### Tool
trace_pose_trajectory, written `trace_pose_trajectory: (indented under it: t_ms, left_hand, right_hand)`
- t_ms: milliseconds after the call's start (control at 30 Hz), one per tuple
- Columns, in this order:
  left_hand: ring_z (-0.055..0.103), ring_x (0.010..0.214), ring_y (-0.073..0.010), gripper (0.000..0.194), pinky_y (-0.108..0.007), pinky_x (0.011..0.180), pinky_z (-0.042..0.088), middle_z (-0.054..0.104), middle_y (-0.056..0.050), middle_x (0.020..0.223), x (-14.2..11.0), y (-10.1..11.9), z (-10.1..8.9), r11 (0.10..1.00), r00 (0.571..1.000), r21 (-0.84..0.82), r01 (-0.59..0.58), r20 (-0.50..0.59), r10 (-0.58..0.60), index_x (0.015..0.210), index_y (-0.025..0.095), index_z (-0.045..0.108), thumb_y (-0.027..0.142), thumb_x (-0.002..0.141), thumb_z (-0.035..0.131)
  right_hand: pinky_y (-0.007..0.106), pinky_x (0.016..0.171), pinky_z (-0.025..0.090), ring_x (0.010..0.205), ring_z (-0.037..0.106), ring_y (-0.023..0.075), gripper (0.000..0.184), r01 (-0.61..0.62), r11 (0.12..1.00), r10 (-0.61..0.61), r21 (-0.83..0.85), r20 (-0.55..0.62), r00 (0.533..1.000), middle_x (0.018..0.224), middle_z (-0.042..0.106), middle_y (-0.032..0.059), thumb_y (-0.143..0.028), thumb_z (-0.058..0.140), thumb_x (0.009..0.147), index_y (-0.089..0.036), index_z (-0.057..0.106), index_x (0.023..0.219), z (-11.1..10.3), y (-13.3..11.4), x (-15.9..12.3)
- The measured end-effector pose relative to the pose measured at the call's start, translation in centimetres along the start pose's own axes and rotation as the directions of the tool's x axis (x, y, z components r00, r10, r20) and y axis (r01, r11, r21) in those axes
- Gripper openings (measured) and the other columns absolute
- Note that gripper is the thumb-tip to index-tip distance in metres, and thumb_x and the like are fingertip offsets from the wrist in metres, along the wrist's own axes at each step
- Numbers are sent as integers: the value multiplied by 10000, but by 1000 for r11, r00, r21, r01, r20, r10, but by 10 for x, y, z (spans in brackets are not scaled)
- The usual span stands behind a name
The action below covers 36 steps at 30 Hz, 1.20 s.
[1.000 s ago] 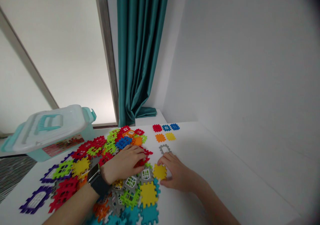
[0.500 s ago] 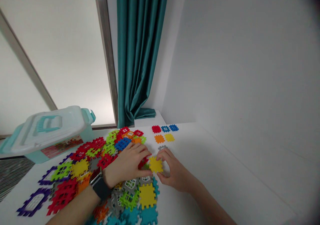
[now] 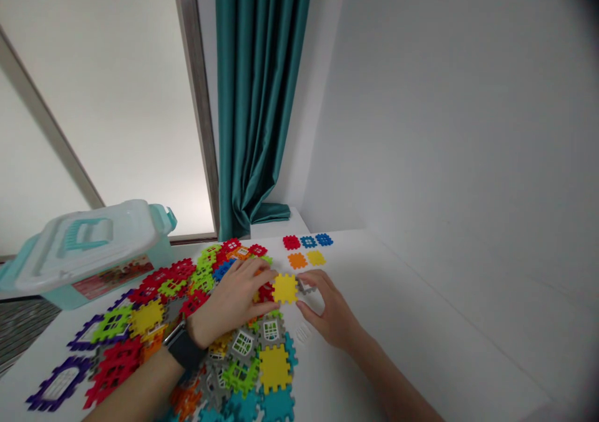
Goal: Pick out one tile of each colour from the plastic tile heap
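A yellow square tile (image 3: 285, 288) with notched edges sits between my two hands. My left hand (image 3: 241, 294), with a dark watch on the wrist, grips its left side between thumb and fingers. Thumb and forefinger of my right hand (image 3: 334, 313) are apart, their tips close by the tile's right edge; contact there is hard to tell. A grey tile (image 3: 306, 288) lies partly hidden behind the right fingers. Under and around my left hand spreads a heap of colourful interlocking tiles, including another yellow tile (image 3: 274, 368) and a grey window tile (image 3: 271, 330).
Beyond my hands lie a red tile (image 3: 291, 242), two blue tiles (image 3: 316, 241), an orange tile (image 3: 297, 260) and a yellow one (image 3: 316, 258). A lidded plastic box (image 3: 107, 241) stands at the left on the white table (image 3: 355, 260). A wall borders the right side; a green curtain (image 3: 257, 97) hangs behind.
Both hands and the yellow tile have shifted away from me, the tile slightly left. My right fingertips have slid from over the tile to its edge, uncovering a pale piece on the table.
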<state>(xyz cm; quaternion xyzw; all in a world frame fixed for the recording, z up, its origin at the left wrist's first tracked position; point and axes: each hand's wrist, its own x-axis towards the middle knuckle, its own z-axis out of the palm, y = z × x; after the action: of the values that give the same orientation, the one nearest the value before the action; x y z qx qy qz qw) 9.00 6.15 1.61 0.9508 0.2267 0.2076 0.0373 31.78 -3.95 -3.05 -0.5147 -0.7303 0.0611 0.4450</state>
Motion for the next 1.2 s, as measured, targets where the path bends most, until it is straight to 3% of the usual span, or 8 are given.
trace_pose_trajectory:
  t_ms: [167, 700, 1000, 1200]
  left_hand:
    - [566, 1165, -304, 478, -467, 989, 444, 623, -86, 1237, 1, 3, 0, 1000, 999, -13, -22, -47, 21, 1279, 251, 600, 455, 874, 752]
    - [575, 1138, -301, 491, -467, 976, 433, 634, -83, 1213, 2, 4, -1, 999, 999, -38, -27, -28, 26, 1259, 239, 602, 434, 847, 783]
    - [577, 1143, -296, 451, -455, 994, 436, 637, -81, 1212, 2, 7, 0, 998, 998, -63, -4, -66, 0, 1222, 230, 583, 395, 846, 771]
    - [562, 1151, -295, 443, -452, 1006, 433, 612, -88, 1234, 1, 4, -2, 997, 996, -58, -57, -76, 52, 1255, 245, 587, 346, 852, 742]
  right_hand:
    - [466, 1081, 486, 1249, 570, 256, 431, 68, 998, -68, -20, -19, 998, 1297, 611, 109, -163, 606, 899, -274, 513, 1306, 0, 1, -1]
    - [450, 1058, 518, 1247, 608, 243, 331, 124, 991, -126, -52, -34, 991, 1312, 643, 115, -181, 595, 935, -270, 566, 1253, -3, -5, 1]
    - [480, 1046, 518, 1219, 619, 263, 404, 130, 989, -133, -70, -38, 990, 1278, 671, 105, -183, 624, 918, -284, 542, 1301, -5, -4, 3]
    - [509, 1110, 472, 1287, 559, 283, 570, 95, 989, -90, -109, 51, 995, 1355, 594, 132, -188, 638, 895, -268, 453, 1428, -2, -3, 0]
